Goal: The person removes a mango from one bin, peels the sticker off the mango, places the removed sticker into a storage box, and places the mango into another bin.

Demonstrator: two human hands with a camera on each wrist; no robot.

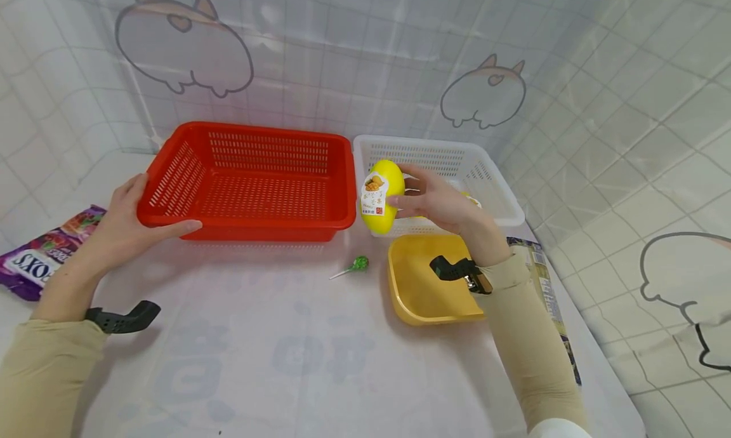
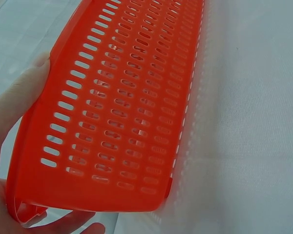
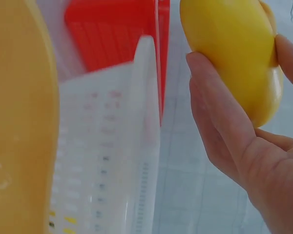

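Note:
My left hand (image 1: pixel 121 227) grips the near left corner of a red plastic basket (image 1: pixel 245 230). In the left wrist view its thumb lies on the rim and its fingers curl under the slotted red wall (image 2: pixel 112 122). My right hand (image 1: pixel 438 200) holds a yellow mango-shaped container (image 1: pixel 390 200) with a white mango label, raised at the near left of a white basket (image 1: pixel 502 203). Fingers and thumb clasp the yellow container (image 3: pixel 234 53) from its sides in the right wrist view. Another yellow item with a white label (image 1: pixel 471 200) shows partly behind the right hand, in the white basket.
A yellow tub (image 1: pixel 422 298) stands under the right forearm. A green lollipop (image 1: pixel 360 263) lies on the white table in front of the baskets. A purple snack bag (image 1: pixel 34 266) lies at the left, and a printed packet (image 1: pixel 548 285) at the right edge. A tiled wall covering rises behind.

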